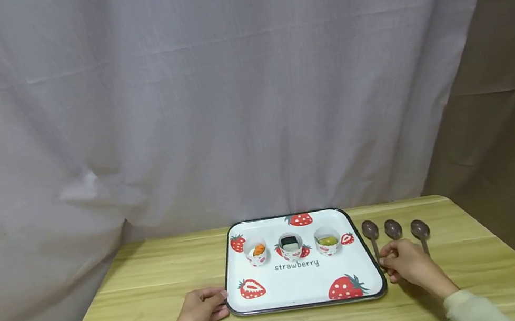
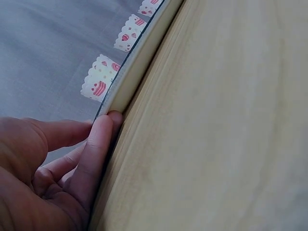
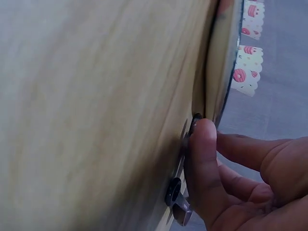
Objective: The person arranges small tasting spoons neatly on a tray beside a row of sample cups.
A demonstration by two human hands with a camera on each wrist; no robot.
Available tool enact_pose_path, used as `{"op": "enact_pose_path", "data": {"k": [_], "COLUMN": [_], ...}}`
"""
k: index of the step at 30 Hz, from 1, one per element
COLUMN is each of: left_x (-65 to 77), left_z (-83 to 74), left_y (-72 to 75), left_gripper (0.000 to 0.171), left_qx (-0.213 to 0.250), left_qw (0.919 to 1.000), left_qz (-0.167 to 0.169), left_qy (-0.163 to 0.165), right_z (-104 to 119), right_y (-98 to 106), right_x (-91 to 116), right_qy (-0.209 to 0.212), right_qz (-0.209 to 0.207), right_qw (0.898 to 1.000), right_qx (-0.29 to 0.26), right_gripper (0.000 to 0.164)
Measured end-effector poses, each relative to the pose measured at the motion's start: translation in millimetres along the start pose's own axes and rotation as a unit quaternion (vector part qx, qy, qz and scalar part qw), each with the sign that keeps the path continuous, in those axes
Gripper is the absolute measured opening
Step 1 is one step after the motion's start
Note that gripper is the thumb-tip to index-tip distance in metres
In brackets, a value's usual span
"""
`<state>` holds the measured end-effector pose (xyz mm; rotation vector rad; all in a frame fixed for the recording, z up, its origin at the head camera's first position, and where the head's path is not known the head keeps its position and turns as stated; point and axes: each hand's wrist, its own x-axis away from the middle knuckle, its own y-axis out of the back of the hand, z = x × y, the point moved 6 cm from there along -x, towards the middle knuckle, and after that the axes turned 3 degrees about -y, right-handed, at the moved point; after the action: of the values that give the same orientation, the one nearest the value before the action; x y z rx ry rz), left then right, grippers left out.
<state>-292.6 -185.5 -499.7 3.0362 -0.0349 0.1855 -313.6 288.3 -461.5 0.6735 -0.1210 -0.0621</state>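
Note:
My left hand (image 1: 200,311) pinches the left rim of a white strawberry-print tray (image 1: 296,288), thumb and fingers on either side of the edge in the left wrist view. On the tray stand three printed paper cups: the left cup (image 1: 258,260) holds a white and orange piece, the middle cup (image 1: 292,255) a white piece with a black band, the right cup (image 1: 328,250) a green piece. Beside the tray's right edge, my right hand (image 1: 407,260) pinches the handle end of the leftmost brown spoon (image 1: 370,229), which lies on the table.
Two more brown spoons, the middle spoon (image 1: 393,228) and the right spoon (image 1: 420,229), lie in a row, their handles partly hidden by my right hand. All sit on a wooden table (image 1: 156,278). A grey cloth (image 1: 251,103) hangs behind it.

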Motion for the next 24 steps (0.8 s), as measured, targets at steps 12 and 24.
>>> {"op": "enact_pose_path", "data": {"k": [12, 24], "left_x": [-3.2, -2.3], "left_z": [1.6, 8.2], "left_y": [-3.4, -1.0], "left_gripper": [0.035, 0.034], "left_qx": [-0.012, -0.025], "left_qw": [0.9998, 0.9994], "left_qz": [-0.009, -0.025], "left_qy": [-0.013, 0.001], "right_z": [-3.2, -4.6], "right_y": [-0.2, -1.4], "right_x": [2.1, 2.1], "right_qy": [-0.018, -0.05], "right_qz": [0.004, 0.032], "right_qw": [0.997, 0.997], "right_qx": [0.07, 0.052], "right_gripper": [0.027, 0.034]}}
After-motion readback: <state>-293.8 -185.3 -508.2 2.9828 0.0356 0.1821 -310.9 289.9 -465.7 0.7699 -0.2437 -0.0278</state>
